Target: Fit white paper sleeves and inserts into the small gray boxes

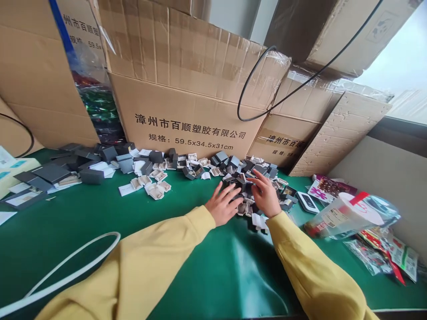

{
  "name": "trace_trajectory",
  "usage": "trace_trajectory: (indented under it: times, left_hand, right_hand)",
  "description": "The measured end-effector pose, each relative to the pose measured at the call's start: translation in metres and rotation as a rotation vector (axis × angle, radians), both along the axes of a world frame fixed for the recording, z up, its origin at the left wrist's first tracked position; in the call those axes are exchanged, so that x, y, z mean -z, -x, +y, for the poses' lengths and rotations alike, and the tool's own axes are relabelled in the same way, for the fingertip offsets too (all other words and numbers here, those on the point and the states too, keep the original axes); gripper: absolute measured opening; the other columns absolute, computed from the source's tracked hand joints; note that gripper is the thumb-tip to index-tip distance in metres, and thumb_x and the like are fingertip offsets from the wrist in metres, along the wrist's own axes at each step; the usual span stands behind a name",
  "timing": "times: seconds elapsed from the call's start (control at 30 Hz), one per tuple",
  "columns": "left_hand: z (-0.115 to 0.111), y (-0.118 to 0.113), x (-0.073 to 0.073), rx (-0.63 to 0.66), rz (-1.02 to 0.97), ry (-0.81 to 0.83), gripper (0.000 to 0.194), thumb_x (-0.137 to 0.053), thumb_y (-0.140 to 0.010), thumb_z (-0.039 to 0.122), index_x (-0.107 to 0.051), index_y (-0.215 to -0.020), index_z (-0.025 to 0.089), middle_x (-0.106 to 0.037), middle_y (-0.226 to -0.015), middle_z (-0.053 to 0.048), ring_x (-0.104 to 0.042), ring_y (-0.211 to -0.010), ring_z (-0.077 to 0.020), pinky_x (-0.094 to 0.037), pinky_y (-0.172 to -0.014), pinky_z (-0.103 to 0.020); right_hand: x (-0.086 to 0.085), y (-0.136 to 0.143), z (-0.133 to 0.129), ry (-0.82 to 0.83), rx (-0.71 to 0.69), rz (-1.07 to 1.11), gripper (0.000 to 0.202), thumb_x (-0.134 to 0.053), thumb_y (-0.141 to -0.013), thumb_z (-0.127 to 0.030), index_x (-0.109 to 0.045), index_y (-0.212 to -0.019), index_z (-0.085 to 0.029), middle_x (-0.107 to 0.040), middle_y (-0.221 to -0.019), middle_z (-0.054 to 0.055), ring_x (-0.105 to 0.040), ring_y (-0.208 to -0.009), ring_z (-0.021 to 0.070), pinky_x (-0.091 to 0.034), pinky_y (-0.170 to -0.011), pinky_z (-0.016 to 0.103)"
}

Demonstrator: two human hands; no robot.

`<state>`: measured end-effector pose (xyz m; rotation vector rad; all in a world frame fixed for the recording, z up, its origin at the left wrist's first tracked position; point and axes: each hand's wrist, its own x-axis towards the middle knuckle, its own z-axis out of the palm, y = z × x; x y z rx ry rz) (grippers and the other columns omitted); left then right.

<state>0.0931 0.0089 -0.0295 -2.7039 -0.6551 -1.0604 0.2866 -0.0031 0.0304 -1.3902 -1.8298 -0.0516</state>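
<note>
Flat dark grey card sleeves (50, 173) are strewn at the left of the green felt surface (100, 222). The left hand (223, 205) is laid with spread fingers (230, 191), nothing gripped, on a heap of small grey and white boxes (238, 171) before a corrugated carton (187, 120). The right hand (265, 195) is set beside it, fingers loosely bent on the same heap.

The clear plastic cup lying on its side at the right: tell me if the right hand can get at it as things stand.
Probably yes. The right hand rests on the pile of small boxes, and only bare green table and a small white device lie between it and the plastic cup.
</note>
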Motion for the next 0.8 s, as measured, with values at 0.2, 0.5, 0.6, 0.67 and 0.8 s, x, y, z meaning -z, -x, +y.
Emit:
trace_trajectory:
  times: [0.2, 0.5, 0.6, 0.67, 0.8]
  left_hand:
    - [0.017, 0.096, 0.022, -0.112, 0.003, 0.282, 0.025, -0.042, -0.084, 0.02, -0.065, -0.092, 0.018, -0.055, -0.126, -0.011, -0.039, -0.126, -0.0293, -0.031, -0.103, -0.053]
    - [0.026, 0.112, 0.005, -0.21, -0.684, 1.087, 0.021, -0.045, -0.081, 0.022, -0.051, -0.102, 0.019, -0.061, -0.097, -0.009, -0.064, -0.084, -0.0198, -0.056, -0.067, -0.037]
    - [0.028, 0.109, -0.002, -0.172, -1.003, 1.36, 0.016, -0.047, -0.084, 0.025, -0.047, -0.098, 0.018, -0.056, -0.108, -0.012, -0.063, -0.09, -0.0199, -0.056, -0.07, -0.037]
    - [0.032, 0.111, -0.009, -0.139, -1.159, 1.501, 0.02, -0.047, -0.086, 0.032, -0.045, -0.099, 0.017, -0.055, -0.109, -0.014, -0.064, -0.088, -0.0203, -0.055, -0.074, -0.039]
    - [0.042, 0.114, -0.017, -0.033, -1.208, 1.677, 0.039, -0.048, -0.084, 0.045, -0.041, -0.113, 0.021, -0.06, -0.098, -0.011, -0.065, -0.078, -0.021, -0.056, -0.071, -0.042]
  right_hand:
    - [-0.019, 0.11, 0.021, 0.369, -0.301, 0.37, 0.03, -0.043, -0.081, -0.026, -0.06, -0.105, -0.021, -0.064, -0.108, 0.005, -0.062, -0.085, 0.0162, -0.051, -0.072, 0.029]
    - [0.031, 0.182, 0.096, 0.32, -0.13, -0.345, 0.043, -0.051, -0.083, -0.034, -0.045, -0.125, -0.022, -0.059, -0.116, 0.009, -0.059, -0.097, 0.0239, -0.048, -0.075, 0.034]
    - [0.033, 0.173, 0.097, 0.322, -0.132, -0.498, 0.024, -0.048, -0.085, -0.028, -0.057, -0.106, -0.021, -0.064, -0.102, 0.009, -0.061, -0.09, 0.0221, -0.047, -0.071, 0.031]
    - [0.032, 0.163, 0.091, 0.28, -0.127, -0.458, 0.019, -0.048, -0.085, -0.027, -0.058, -0.1, -0.02, -0.064, -0.096, 0.008, -0.062, -0.086, 0.0204, -0.047, -0.07, 0.029]
    - [0.037, 0.145, 0.066, 0.152, -0.352, -0.334, 0.024, -0.046, -0.086, -0.025, -0.054, -0.108, -0.02, -0.063, -0.103, 0.006, -0.06, -0.091, 0.0169, -0.047, -0.077, 0.026]
